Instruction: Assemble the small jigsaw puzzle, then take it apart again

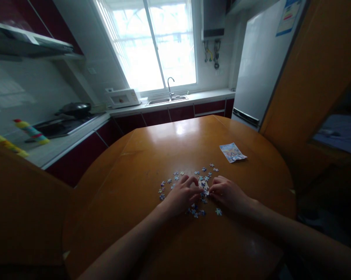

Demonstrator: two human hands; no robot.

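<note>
Small jigsaw puzzle pieces, mostly blue and white, lie scattered on the brown wooden table. A denser cluster of puzzle pieces sits between my two hands. From the left, my left hand reaches into it, fingers bent and the tips of thumb and forefinger close together at a puzzle piece. On the cluster's other side, my right hand has its fingers drawn together, pinching the edge of a puzzle piece. The fingers partly hide both pieces. One loose puzzle piece rests just below my right hand.
A creased picture sheet lies on the table, beyond my right hand. Past the table are a sink, a microwave, a wok on the stove and a refrigerator.
</note>
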